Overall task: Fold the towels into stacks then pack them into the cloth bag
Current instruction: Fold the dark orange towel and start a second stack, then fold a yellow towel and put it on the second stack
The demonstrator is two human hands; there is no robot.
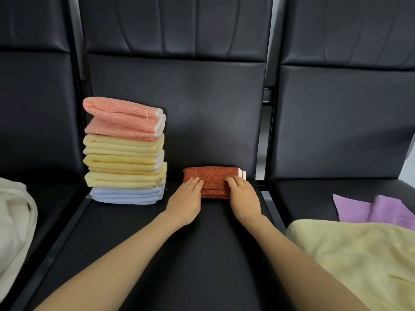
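Observation:
A folded dark orange towel (212, 177) lies on the middle black seat (202, 243), against the backrest. My left hand (186, 202) rests on its left end and my right hand (243, 199) on its right end, fingers flat on the cloth. To the left stands a stack of folded towels (125, 153): a pale blue one at the bottom, three yellow ones above it, and a salmon pink one on top. A cream cloth bag (13, 223) lies on the left seat. An unfolded light yellow-green towel (359, 254) and a purple towel (377, 209) lie on the right seat.
Three black padded seats stand side by side with tall backrests (175, 86). Dark metal gaps (266, 135) separate the seats. The stack leans slightly at its top.

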